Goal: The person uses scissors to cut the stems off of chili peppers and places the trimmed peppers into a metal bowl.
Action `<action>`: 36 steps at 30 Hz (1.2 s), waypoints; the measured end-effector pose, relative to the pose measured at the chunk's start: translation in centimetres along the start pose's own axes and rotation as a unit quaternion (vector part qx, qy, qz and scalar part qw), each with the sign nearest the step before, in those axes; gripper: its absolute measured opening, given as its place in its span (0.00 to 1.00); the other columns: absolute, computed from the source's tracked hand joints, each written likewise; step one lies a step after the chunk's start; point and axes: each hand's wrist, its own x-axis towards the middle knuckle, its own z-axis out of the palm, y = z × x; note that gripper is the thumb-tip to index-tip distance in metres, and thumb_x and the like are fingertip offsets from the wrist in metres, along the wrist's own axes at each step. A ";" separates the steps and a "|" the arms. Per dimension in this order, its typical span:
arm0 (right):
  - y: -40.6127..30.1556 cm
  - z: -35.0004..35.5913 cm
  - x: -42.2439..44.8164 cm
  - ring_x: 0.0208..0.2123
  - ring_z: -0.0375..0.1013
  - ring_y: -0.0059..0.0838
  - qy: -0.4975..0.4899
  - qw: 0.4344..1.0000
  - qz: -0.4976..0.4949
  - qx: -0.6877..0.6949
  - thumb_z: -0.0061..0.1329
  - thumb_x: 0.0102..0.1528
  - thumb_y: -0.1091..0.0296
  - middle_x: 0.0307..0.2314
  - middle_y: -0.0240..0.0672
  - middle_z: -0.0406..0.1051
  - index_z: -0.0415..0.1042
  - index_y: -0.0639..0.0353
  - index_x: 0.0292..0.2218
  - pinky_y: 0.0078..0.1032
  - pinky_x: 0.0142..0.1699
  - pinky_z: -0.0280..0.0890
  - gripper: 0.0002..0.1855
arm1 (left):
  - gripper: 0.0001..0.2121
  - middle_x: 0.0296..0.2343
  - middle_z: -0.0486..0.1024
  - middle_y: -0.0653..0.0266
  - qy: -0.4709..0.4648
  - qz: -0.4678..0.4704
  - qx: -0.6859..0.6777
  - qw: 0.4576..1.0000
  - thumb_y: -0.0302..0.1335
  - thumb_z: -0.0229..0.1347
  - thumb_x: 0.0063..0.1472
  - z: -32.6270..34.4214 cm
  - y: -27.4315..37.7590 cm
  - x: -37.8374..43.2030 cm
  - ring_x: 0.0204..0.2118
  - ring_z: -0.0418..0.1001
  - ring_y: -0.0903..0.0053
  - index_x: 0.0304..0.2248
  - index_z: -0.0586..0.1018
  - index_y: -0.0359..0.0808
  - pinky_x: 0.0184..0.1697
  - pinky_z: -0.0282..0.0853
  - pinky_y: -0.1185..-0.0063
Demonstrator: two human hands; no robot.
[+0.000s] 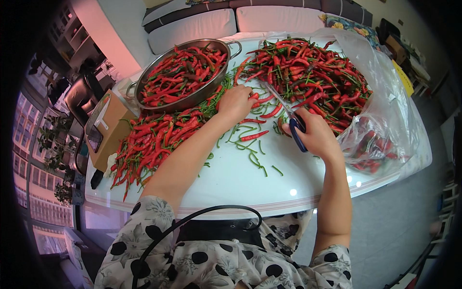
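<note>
My left hand [235,103] is at the middle of the table, its fingers closed on red chili peppers [255,100] beside scattered green stems. My right hand [317,134] grips scissors with dark blue handles [297,133]; their blades point up and left towards the pile. A metal pan with two loop handles [180,107], filled with red chilies, stands at the upper left. Below it lies a heap of red chilies [155,141] with stems. A large pile of red chilies [306,72] spreads at the upper right. Cut green stems [254,159] and a few loose chilies [253,136] lie between.
A clear plastic bag [391,108] with some chilies in it lies at the table's right side. A cardboard box [108,126] with a phone on it stands at the left edge. The white table [231,191] has a curved near edge. A sofa [195,29] stands behind.
</note>
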 end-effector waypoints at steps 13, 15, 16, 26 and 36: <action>-0.1 0.2 -0.3 0.27 0.73 0.51 0.035 0.999 -0.041 0.011 0.57 0.55 0.44 0.21 0.47 0.72 0.70 0.67 0.33 0.43 0.34 0.64 0.28 | 0.12 0.26 0.76 0.64 -0.028 -0.208 -0.434 0.876 0.32 0.51 0.69 -1.2 0.2 -1.9 0.29 0.72 0.79 0.37 0.78 0.30 0.36 0.69 0.78; -0.5 -0.1 -0.6 0.26 0.73 0.47 0.001 0.999 -0.024 0.040 0.57 0.54 0.43 0.20 0.46 0.71 0.71 0.66 0.36 0.40 0.33 0.64 0.29 | 0.10 0.24 0.73 0.68 -0.100 -0.251 -0.644 0.715 0.31 0.49 0.71 -1.6 0.6 -3.3 0.28 0.71 0.79 0.39 0.76 0.32 0.35 0.69 0.77; -0.8 -0.2 -0.5 0.26 0.73 0.47 -0.001 0.999 -0.026 0.040 0.57 0.54 0.43 0.20 0.46 0.71 0.71 0.66 0.36 0.40 0.33 0.64 0.29 | 0.08 0.25 0.72 0.69 -0.099 -0.241 -0.644 0.719 0.29 0.49 0.71 -1.7 0.7 -4.0 0.29 0.71 0.80 0.41 0.75 0.33 0.35 0.69 0.78; -1.2 -0.3 -0.5 0.27 0.71 0.38 -0.077 0.996 -0.018 0.027 0.59 0.54 0.48 0.24 0.44 0.70 0.72 0.65 0.45 0.32 0.36 0.65 0.28 | 0.09 0.34 0.76 0.63 -0.065 -0.154 -0.598 0.784 0.24 0.49 0.69 -1.7 3.9 -6.6 0.28 0.71 0.85 0.45 0.72 0.28 0.33 0.69 0.83; -1.5 -0.2 -0.8 0.32 0.74 0.38 -0.097 0.992 -0.068 0.038 0.59 0.53 0.48 0.30 0.45 0.73 0.70 0.68 0.49 0.32 0.40 0.69 0.33 | 0.08 0.28 0.71 0.74 -0.123 -0.173 -0.662 0.719 0.28 0.48 0.71 -1.4 3.6 -6.7 0.25 0.64 0.90 0.45 0.76 0.37 0.28 0.58 0.89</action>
